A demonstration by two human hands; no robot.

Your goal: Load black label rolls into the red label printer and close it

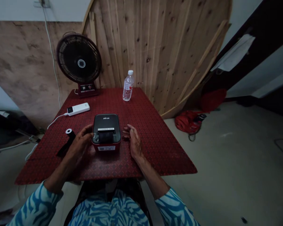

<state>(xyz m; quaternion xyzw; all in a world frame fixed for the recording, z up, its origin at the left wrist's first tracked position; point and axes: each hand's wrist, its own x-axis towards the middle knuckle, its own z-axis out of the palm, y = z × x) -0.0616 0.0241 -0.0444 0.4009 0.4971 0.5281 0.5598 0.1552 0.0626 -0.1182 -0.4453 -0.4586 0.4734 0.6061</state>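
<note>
- The printer (106, 133), black on top with a red base, sits near the desk's (155, 150) 6 o'clock edge.
- The left hand (78, 147) lies at the printer's 9 o'clock side. Its curled left fingers (89, 129) touch the printer, but I cannot tell whether they grip it.
- The right hand (133, 141) is just beside the printer at 3 o'clock. Its loosely spread right fingers (127, 131) hold nothing.
- A black roll (69, 141) with a white core lies at 9 o'clock from the printer, near the left hand.
- A white charger (78, 109) with a cable (56, 120) lies at 11 o'clock.
- A water bottle (128, 86) stands upright at 1 o'clock.
- A fan (79, 59) stands at the desk's 11 o'clock corner.
- A red bag (188, 122) lies on the floor at 2 o'clock.
</note>
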